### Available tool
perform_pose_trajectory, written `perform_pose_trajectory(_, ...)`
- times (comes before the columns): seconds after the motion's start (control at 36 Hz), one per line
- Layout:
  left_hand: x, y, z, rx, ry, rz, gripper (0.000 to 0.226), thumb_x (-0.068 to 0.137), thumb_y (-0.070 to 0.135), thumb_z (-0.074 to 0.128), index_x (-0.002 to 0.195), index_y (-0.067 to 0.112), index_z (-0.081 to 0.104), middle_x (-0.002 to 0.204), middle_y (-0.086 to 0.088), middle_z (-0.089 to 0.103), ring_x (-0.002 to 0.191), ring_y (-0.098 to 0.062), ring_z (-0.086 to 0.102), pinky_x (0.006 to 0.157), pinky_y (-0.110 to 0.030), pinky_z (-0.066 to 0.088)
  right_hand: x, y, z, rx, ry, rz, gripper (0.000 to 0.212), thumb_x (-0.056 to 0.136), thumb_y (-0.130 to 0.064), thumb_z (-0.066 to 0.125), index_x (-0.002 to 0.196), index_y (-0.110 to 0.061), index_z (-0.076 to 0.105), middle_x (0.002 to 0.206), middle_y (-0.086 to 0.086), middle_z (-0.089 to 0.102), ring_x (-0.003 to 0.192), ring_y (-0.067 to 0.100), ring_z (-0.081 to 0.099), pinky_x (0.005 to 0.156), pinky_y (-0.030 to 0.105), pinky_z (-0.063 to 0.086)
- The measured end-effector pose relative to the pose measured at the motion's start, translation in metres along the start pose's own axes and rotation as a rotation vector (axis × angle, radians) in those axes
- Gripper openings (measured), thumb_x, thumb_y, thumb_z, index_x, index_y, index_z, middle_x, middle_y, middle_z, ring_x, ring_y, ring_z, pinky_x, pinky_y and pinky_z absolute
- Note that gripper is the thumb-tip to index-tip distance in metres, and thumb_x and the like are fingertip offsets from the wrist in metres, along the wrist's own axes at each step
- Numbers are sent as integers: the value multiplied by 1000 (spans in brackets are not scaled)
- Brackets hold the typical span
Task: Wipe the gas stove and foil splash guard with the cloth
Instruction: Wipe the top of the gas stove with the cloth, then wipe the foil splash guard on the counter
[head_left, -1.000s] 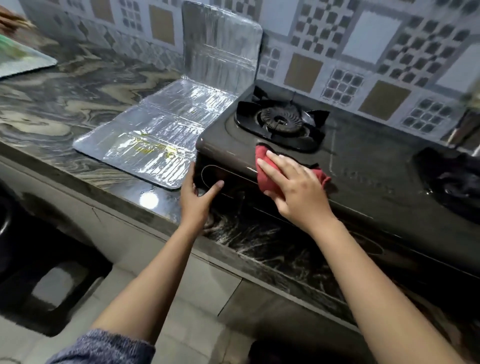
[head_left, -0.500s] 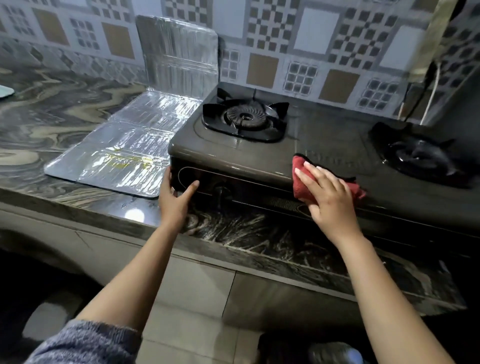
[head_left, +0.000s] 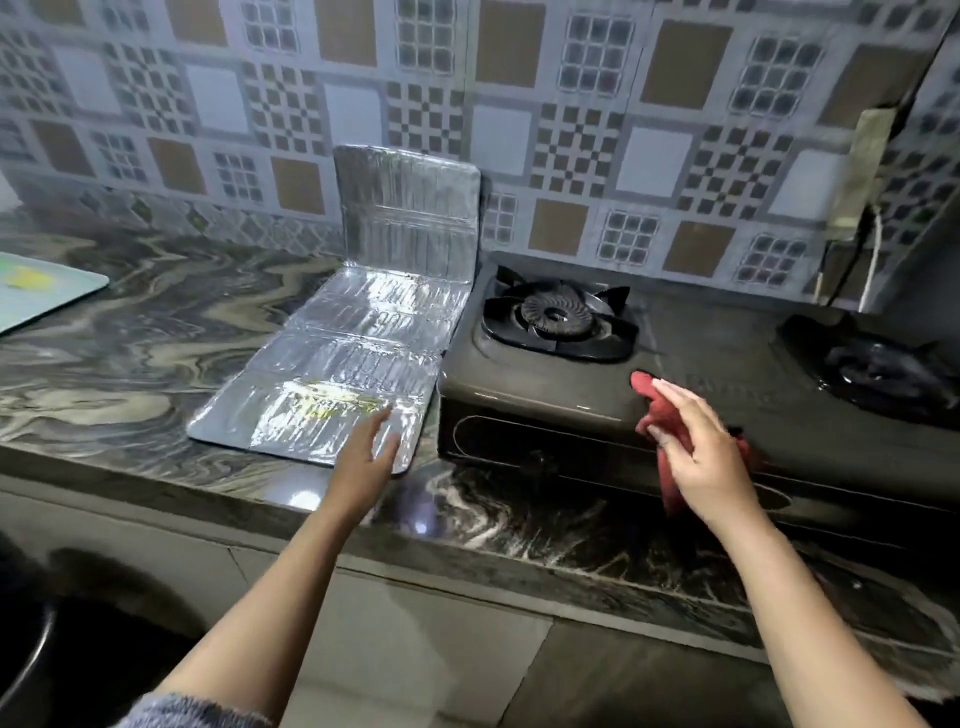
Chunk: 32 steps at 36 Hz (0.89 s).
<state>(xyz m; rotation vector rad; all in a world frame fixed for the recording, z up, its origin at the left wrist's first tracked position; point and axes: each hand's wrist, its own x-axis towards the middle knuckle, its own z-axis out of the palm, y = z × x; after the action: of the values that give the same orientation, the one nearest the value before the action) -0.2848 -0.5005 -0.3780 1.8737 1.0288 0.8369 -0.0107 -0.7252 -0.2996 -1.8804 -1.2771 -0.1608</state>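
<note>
The dark two-burner gas stove (head_left: 561, 384) stands on the marble counter, its left burner (head_left: 556, 317) towards the back. My right hand (head_left: 701, 457) is raised above the stove's front edge and holds the red cloth (head_left: 655, 410), which hangs loose from the fingers. The foil splash guard (head_left: 358, 343) lies left of the stove, its far panel leaning up on the tiled wall and yellowish stains on its near panel. My left hand (head_left: 366, 462), fingers straight, is over the guard's near right corner; contact is unclear.
The right burner (head_left: 883, 369) sits at the frame's right edge. A pale tray (head_left: 47, 296) lies on the counter (head_left: 130, 364) at far left. Cables and a hose (head_left: 872, 260) hang in the back right corner. The counter's front edge runs below the stove.
My right hand has lifted the cloth off the stove top. My left hand has left the stove's front left corner and moved left over the foil guard.
</note>
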Motion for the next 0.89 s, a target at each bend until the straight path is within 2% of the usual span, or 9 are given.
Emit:
perform_pose_trajectory(0.11,17,-28,-56,178,-81,37,46,94,24,49,138,11,41,143,-6,43,132,-20,39,104,-26,27,9,-52,47,77,31,58,46,87,-5,57,128,-22,49,129,2,53,118,23,52,105,40,38)
perform_pose_trajectory(0.22,33,-57,-115,249,-98,57,46,94,23,50,137,9,41,142,-9,44,132,-21,39,106,-27,26,17,-113,102,197,47,79,49,89,-6,54,123,-39,48,124,-1,53,113,17,54,102,32,39)
perform_pose_trajectory(0.31,40,-81,-156,326,-135,56,48,94,25,50,138,9,40,143,-9,43,133,-22,38,109,-31,27,22,-153,141,231,45,78,46,88,-3,54,125,-29,48,123,-3,52,110,5,50,100,18,36)
perform_pose_trajectory(0.42,58,-108,-197,390,-156,26,50,93,27,51,138,10,39,144,-8,42,133,-22,38,109,-32,27,33,-184,191,173,-10,35,43,89,-9,56,130,-20,48,130,-1,52,119,15,49,105,37,38)
perform_pose_trajectory(0.53,77,-126,-216,436,-160,31,50,94,27,50,139,10,38,144,-9,41,134,-23,36,109,-33,27,50,-204,240,105,-90,-1,44,89,-10,56,130,-22,48,133,1,52,122,19,48,105,38,37)
perform_pose_trajectory(0.67,103,-145,-224,408,-168,37,46,93,26,50,136,12,41,138,-7,47,127,-24,43,103,-33,33,72,-207,293,214,-111,151,40,89,-6,53,128,-17,50,121,-5,50,113,13,48,93,22,32)
perform_pose_trajectory(0.72,114,-156,-221,438,-193,41,45,93,30,48,135,13,42,137,-6,48,127,-25,44,103,-35,35,84,-198,306,219,-100,217,40,89,-2,52,127,-12,50,122,2,52,111,14,48,93,21,31)
perform_pose_trajectory(0.81,131,-168,-213,539,-249,20,55,95,35,45,142,10,33,150,-7,32,140,-21,26,114,-33,20,104,-176,321,181,-89,311,40,89,-1,50,128,-9,49,126,11,51,114,22,50,94,23,32)
perform_pose_trajectory(0.89,152,-180,-206,608,-256,23,60,95,43,40,146,13,26,154,-5,23,143,-19,17,116,-35,16,125,-153,335,118,-70,388,40,89,-1,50,129,-8,49,128,13,50,116,27,49,94,21,30)
